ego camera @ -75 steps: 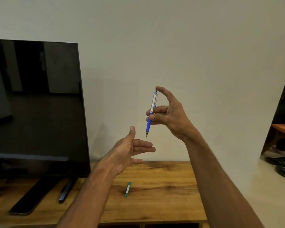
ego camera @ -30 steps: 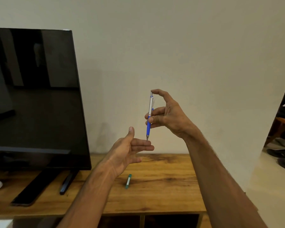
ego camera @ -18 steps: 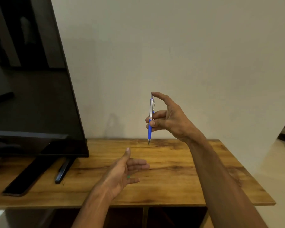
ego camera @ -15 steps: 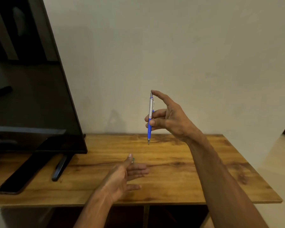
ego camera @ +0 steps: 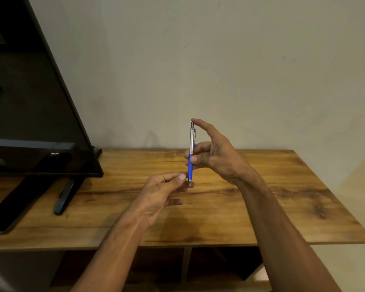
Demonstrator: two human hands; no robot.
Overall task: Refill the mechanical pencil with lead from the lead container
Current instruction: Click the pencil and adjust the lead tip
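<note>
1. Right hand (ego camera: 217, 157), raised above the wooden table (ego camera: 261, 199), holding the mechanical pencil (ego camera: 191, 153) upright: forefinger on its top end, thumb and middle finger pinching the junction of silver barrel and blue grip.
2. Pencil tip pointing downward, ending just beside the fingertips of the left hand (ego camera: 162, 192).
3. Left hand below and left of the pencil, thumb and forefinger drawn together near the tip; whether they touch it or hold anything cannot be told.
4. Black television (ego camera: 30, 102) at left, its stand feet resting on the table.
5. Plain pale wall (ego camera: 219, 60) behind.
</note>
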